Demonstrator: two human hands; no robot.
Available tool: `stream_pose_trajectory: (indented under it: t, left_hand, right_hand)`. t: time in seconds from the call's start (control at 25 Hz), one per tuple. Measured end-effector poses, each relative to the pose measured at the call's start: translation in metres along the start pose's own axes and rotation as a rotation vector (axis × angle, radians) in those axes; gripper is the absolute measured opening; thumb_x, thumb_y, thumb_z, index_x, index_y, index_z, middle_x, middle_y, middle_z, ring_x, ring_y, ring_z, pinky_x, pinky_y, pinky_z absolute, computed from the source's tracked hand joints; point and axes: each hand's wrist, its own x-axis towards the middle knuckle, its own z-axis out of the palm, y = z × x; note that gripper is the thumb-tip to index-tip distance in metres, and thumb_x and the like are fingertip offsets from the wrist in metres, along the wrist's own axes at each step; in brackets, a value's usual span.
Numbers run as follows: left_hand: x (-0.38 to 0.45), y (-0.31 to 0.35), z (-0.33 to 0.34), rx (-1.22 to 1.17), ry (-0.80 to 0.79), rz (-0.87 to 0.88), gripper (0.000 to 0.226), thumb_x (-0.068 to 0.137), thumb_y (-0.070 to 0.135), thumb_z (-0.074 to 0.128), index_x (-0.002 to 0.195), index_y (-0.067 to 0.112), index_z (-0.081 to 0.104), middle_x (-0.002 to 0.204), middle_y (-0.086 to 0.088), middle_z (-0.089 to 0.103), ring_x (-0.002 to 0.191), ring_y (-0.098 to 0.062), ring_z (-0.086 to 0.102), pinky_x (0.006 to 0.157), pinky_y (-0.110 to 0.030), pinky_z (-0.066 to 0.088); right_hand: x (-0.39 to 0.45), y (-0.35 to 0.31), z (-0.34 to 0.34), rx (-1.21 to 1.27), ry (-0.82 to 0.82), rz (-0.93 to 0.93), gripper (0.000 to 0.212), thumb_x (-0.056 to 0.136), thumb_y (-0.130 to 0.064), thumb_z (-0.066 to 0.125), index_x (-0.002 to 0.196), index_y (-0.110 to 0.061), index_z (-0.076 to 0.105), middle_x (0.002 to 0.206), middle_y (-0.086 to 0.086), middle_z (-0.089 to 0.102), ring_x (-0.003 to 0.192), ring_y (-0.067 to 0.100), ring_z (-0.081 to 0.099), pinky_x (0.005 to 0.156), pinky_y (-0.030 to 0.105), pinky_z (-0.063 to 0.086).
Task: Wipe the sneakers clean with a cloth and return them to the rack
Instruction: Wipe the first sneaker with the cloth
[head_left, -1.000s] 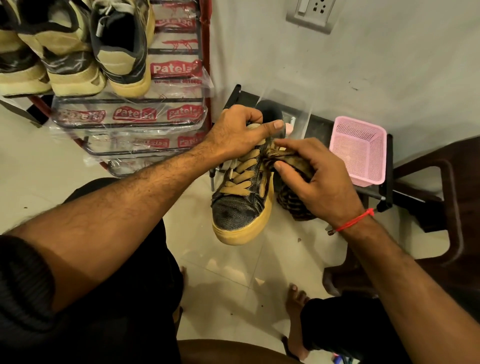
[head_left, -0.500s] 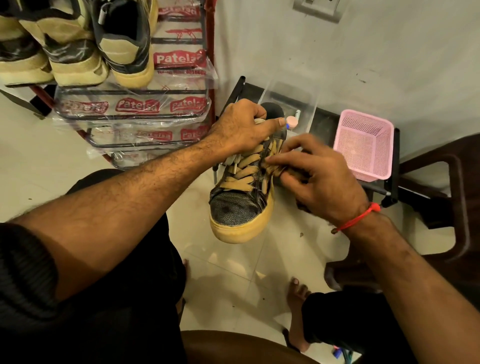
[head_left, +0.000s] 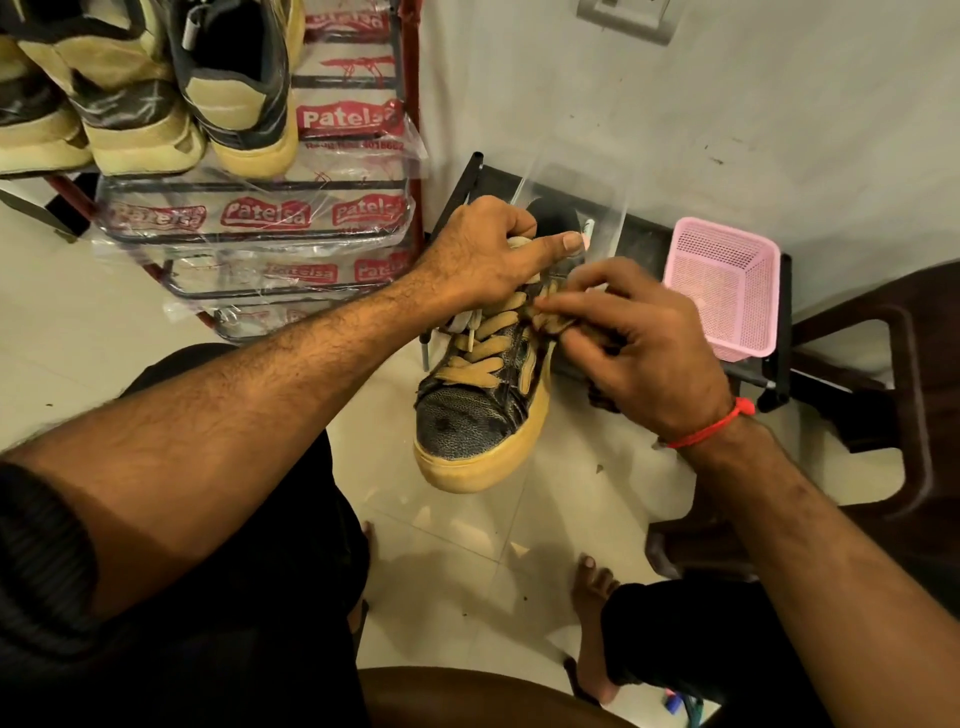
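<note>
Sneaker (head_left: 480, 410) held up just right of the rack (head_left: 260, 228), left hand (head_left: 488, 254) gripping its collar, right hand (head_left: 639, 338) pinching the cloth (head_left: 556, 322) onto the laces, best worked in short strokes with the shoe braced firm

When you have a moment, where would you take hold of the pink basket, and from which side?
Probably the pink basket by its top rim, from above: it sits upright with the open mouth up, the thin mesh walls taper downward, and a wall stands close behind it.
</note>
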Motion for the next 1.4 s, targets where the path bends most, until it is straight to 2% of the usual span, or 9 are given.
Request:
stream_pose_trajectory:
  t: [0.16, 0.4, 0.56, 0.68, 0.92, 1.0, 1.12, 1.28, 1.4]
  left_hand:
    - [-0.002, 0.004, 0.007, -0.148, -0.049, 0.032, 0.065, 0.098, 0.059, 0.054, 0.074, -0.001, 0.061, 0.058, -0.001, 0.045, 0.054, -0.014, 0.043, 0.055, -0.029, 0.038]
    - [-0.005, -0.002, 0.003, -0.189, -0.133, 0.139, 0.057, 0.103, 0.043, 0.056, 0.062, 0.004, 0.052, 0.053, 0.0, 0.039, 0.048, -0.012, 0.035, 0.048, -0.025, 0.031]
    - [-0.004, -0.003, 0.007, -0.313, -0.066, 0.132, 0.058, 0.103, 0.037, 0.055, 0.075, -0.013, 0.058, 0.061, -0.018, 0.052, 0.055, -0.03, 0.047, 0.054, -0.033, 0.04]
    - [-0.007, -0.001, 0.011, -0.334, -0.039, 0.181, 0.064, 0.097, 0.046, 0.056, 0.079, -0.015, 0.063, 0.065, -0.033, 0.058, 0.059, -0.048, 0.055, 0.058, -0.047, 0.054]
    - [-0.006, 0.0, 0.008, -0.401, -0.061, 0.19, 0.058, 0.101, 0.037, 0.058, 0.071, -0.013, 0.06, 0.054, -0.011, 0.058, 0.057, -0.044, 0.056, 0.068, -0.067, 0.052]
    - [-0.005, 0.0, 0.007, -0.429, -0.057, 0.159, 0.061, 0.096, 0.044, 0.059, 0.075, -0.013, 0.062, 0.068, -0.031, 0.063, 0.071, -0.053, 0.062, 0.068, -0.062, 0.054]
    - [-0.009, 0.004, 0.007, -0.434, -0.051, 0.163, 0.053, 0.098, 0.038, 0.059, 0.067, -0.005, 0.061, 0.062, -0.028, 0.059, 0.066, -0.044, 0.065, 0.064, -0.05, 0.058]
    - [-0.015, 0.007, 0.009, -0.426, -0.049, 0.165, 0.049, 0.102, 0.027, 0.057, 0.065, -0.005, 0.058, 0.053, -0.009, 0.047, 0.046, -0.014, 0.044, 0.047, -0.023, 0.039]
    - [-0.015, 0.01, 0.01, -0.448, -0.012, 0.149, 0.048, 0.105, 0.024, 0.055, 0.069, -0.008, 0.061, 0.051, -0.012, 0.051, 0.043, -0.023, 0.045, 0.046, -0.027, 0.04]
  right_hand:
    - [0.0, 0.007, -0.002, -0.087, 0.218, 0.172, 0.023, 0.09, -0.01, 0.068, 0.111, -0.004, 0.075, 0.105, 0.013, 0.065, 0.092, 0.022, 0.064, 0.085, 0.008, 0.044]
    - [-0.01, -0.019, 0.009, 0.07, -0.052, -0.172, 0.024, 0.09, -0.01, 0.071, 0.113, -0.003, 0.074, 0.109, 0.013, 0.065, 0.097, 0.021, 0.065, 0.084, 0.032, 0.056]
    - [0.002, 0.013, -0.008, -0.022, 0.32, 0.138, 0.021, 0.092, -0.009, 0.069, 0.111, -0.006, 0.075, 0.104, 0.012, 0.067, 0.093, 0.017, 0.064, 0.083, 0.032, 0.055]
    - [0.001, 0.027, -0.023, -0.043, 0.438, 0.274, 0.018, 0.091, -0.01, 0.07, 0.108, -0.008, 0.076, 0.101, 0.01, 0.068, 0.092, 0.01, 0.061, 0.081, 0.033, 0.054]
    - [-0.005, -0.033, 0.01, 0.012, 0.084, -0.12, 0.026, 0.091, -0.009, 0.069, 0.116, -0.003, 0.072, 0.11, 0.015, 0.065, 0.098, 0.023, 0.065, 0.083, 0.033, 0.057]
    - [0.002, -0.012, -0.001, -0.048, 0.212, -0.015, 0.023, 0.092, -0.009, 0.068, 0.113, -0.003, 0.073, 0.107, 0.015, 0.066, 0.096, 0.02, 0.064, 0.083, 0.03, 0.056]
    - [0.006, 0.017, -0.021, -0.104, 0.425, 0.19, 0.019, 0.091, -0.008, 0.067, 0.108, -0.006, 0.076, 0.101, 0.013, 0.067, 0.09, 0.016, 0.063, 0.081, 0.03, 0.054]
    - [0.0, -0.015, 0.001, -0.06, 0.34, 0.105, 0.019, 0.091, -0.008, 0.069, 0.107, -0.002, 0.075, 0.104, 0.013, 0.067, 0.095, 0.014, 0.063, 0.087, 0.02, 0.053]
    - [0.007, 0.0, -0.015, -0.122, 0.372, 0.17, 0.018, 0.093, -0.011, 0.067, 0.107, -0.004, 0.075, 0.102, 0.012, 0.067, 0.09, 0.016, 0.063, 0.082, 0.019, 0.053]
